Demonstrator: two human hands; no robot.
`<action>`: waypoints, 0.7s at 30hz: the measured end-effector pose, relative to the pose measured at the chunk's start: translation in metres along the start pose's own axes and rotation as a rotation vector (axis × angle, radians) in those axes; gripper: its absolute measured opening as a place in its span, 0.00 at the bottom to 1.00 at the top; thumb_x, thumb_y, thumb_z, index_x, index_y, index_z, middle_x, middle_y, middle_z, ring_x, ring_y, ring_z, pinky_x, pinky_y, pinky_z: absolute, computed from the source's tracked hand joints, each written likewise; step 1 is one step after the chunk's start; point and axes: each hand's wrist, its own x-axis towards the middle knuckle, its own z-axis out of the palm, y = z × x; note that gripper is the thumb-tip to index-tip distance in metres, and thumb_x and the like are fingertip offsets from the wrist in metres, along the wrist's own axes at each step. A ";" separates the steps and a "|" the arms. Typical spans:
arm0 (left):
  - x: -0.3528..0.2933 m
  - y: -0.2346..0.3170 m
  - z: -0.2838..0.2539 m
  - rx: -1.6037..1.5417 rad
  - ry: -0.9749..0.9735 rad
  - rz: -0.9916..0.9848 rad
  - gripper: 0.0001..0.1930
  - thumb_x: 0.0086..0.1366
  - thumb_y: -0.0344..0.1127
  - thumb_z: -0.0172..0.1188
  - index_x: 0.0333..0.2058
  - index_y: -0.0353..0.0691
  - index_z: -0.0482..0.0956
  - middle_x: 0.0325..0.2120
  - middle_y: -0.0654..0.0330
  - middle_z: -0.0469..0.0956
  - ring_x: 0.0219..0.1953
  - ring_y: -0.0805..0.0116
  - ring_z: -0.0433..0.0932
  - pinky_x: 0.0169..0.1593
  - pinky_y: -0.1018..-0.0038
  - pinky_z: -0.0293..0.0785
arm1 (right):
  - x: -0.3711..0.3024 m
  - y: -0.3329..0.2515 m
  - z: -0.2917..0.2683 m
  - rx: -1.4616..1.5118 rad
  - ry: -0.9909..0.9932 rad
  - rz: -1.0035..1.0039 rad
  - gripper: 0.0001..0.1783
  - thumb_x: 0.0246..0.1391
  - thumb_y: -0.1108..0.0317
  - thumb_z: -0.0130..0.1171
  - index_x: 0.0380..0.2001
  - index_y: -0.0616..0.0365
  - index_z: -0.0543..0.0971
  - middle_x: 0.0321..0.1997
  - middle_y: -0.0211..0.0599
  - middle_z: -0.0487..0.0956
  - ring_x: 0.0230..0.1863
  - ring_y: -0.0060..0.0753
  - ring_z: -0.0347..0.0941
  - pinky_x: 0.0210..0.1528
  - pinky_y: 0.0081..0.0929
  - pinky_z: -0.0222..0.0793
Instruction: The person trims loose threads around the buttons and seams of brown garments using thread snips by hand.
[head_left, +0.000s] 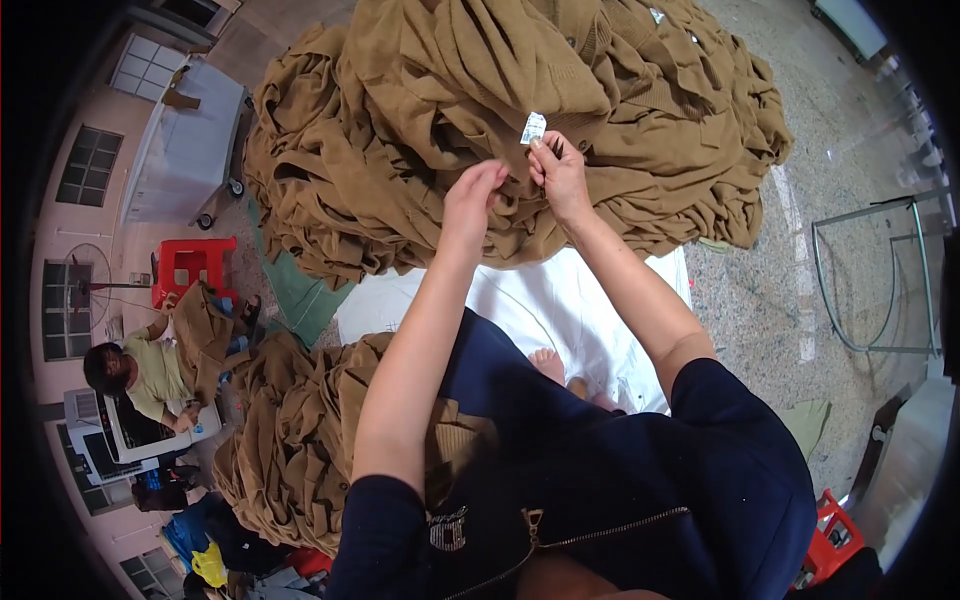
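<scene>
In front of me rises a big heap of brown knitted garments (400, 130). My right hand (566, 180) is over its near side, closed with a small white printed label (534, 128) pinched between thumb and finger. Something dark shows between the other fingers of that hand, too small to make out. Just left of it, apart from the label, my left hand (473, 195) has its fingers curled together close to the brown knit. What it holds, if anything, is hidden.
A white sheet (520, 305) lies under my feet, a green cloth (300, 295) beside it. More brown garments (290, 450) are piled at left, where another person (155, 375) sits handling one. A red stool (195, 268), white wheeled cart (185, 140) and metal frame (820, 260) stand around.
</scene>
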 end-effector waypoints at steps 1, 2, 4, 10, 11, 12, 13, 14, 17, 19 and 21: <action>0.019 -0.002 0.007 -0.052 -0.019 -0.083 0.14 0.68 0.38 0.49 0.47 0.35 0.73 0.40 0.61 0.78 0.40 0.73 0.74 0.44 0.77 0.68 | -0.003 0.002 -0.001 -0.052 0.000 -0.004 0.08 0.61 0.69 0.51 0.28 0.56 0.69 0.20 0.22 0.65 0.17 0.12 0.56 0.19 0.13 0.52; 0.036 -0.005 0.012 -0.049 -0.022 -0.091 0.14 0.68 0.38 0.49 0.47 0.35 0.73 0.40 0.61 0.78 0.40 0.73 0.74 0.44 0.77 0.68 | -0.008 0.005 -0.001 -0.104 0.000 -0.005 0.08 0.61 0.69 0.51 0.27 0.56 0.69 0.20 0.22 0.66 0.18 0.12 0.56 0.20 0.12 0.52; 0.060 -0.013 0.019 -0.299 -0.139 -0.299 0.10 0.67 0.33 0.50 0.43 0.35 0.75 0.38 0.57 0.78 0.37 0.70 0.76 0.41 0.76 0.70 | -0.010 0.014 -0.008 -0.148 0.007 -0.022 0.08 0.61 0.69 0.51 0.27 0.57 0.70 0.20 0.22 0.67 0.18 0.12 0.57 0.20 0.12 0.53; 0.071 -0.035 0.041 -0.327 -0.072 -0.238 0.07 0.63 0.26 0.54 0.39 0.32 0.75 0.34 0.56 0.79 0.33 0.68 0.78 0.37 0.78 0.72 | -0.017 0.023 -0.029 -0.324 0.050 0.039 0.09 0.60 0.66 0.53 0.28 0.58 0.72 0.21 0.21 0.68 0.19 0.12 0.59 0.20 0.13 0.53; 0.071 -0.036 0.042 -0.322 -0.073 -0.244 0.07 0.63 0.26 0.54 0.39 0.32 0.75 0.34 0.56 0.79 0.33 0.68 0.78 0.37 0.78 0.72 | -0.017 0.023 -0.031 -0.307 0.182 -0.018 0.10 0.59 0.63 0.54 0.29 0.57 0.72 0.21 0.21 0.69 0.19 0.12 0.60 0.20 0.13 0.54; 0.070 -0.036 0.043 -0.296 -0.052 -0.214 0.06 0.63 0.26 0.54 0.39 0.32 0.75 0.33 0.56 0.79 0.32 0.69 0.78 0.37 0.78 0.72 | -0.015 0.022 -0.032 -0.289 0.312 -0.075 0.11 0.58 0.61 0.55 0.29 0.57 0.73 0.21 0.22 0.69 0.19 0.12 0.60 0.21 0.14 0.54; 0.070 -0.038 0.044 -0.271 -0.032 -0.184 0.06 0.63 0.26 0.54 0.39 0.33 0.75 0.32 0.57 0.79 0.32 0.69 0.78 0.37 0.78 0.72 | -0.011 0.022 -0.037 -0.251 0.344 -0.033 0.13 0.57 0.57 0.57 0.31 0.56 0.74 0.22 0.22 0.71 0.21 0.12 0.61 0.23 0.13 0.55; 0.070 -0.039 0.044 -0.268 -0.034 -0.189 0.06 0.63 0.26 0.54 0.39 0.33 0.75 0.32 0.57 0.79 0.32 0.69 0.78 0.37 0.78 0.72 | -0.004 0.022 -0.039 -0.249 0.349 -0.031 0.13 0.57 0.57 0.57 0.31 0.56 0.74 0.22 0.22 0.71 0.21 0.12 0.61 0.23 0.13 0.55; 0.070 -0.040 0.042 -0.155 -0.055 -0.153 0.07 0.64 0.27 0.53 0.41 0.37 0.75 0.34 0.60 0.80 0.34 0.72 0.77 0.37 0.78 0.69 | 0.008 0.019 -0.039 -0.340 0.220 -0.050 0.10 0.56 0.61 0.58 0.33 0.56 0.77 0.25 0.22 0.74 0.23 0.12 0.64 0.25 0.11 0.56; 0.068 -0.038 0.043 -0.118 -0.029 -0.157 0.07 0.64 0.27 0.53 0.40 0.36 0.75 0.34 0.60 0.80 0.35 0.73 0.78 0.37 0.79 0.70 | 0.014 0.020 -0.033 -0.173 0.198 0.003 0.09 0.56 0.63 0.58 0.33 0.56 0.77 0.26 0.22 0.75 0.24 0.12 0.65 0.25 0.10 0.56; 0.064 -0.033 0.047 -0.108 -0.036 -0.177 0.07 0.64 0.27 0.53 0.40 0.36 0.75 0.33 0.60 0.81 0.35 0.73 0.79 0.38 0.80 0.70 | 0.016 0.017 -0.032 -0.011 0.175 0.052 0.07 0.56 0.64 0.57 0.32 0.56 0.78 0.27 0.22 0.76 0.24 0.11 0.66 0.24 0.10 0.56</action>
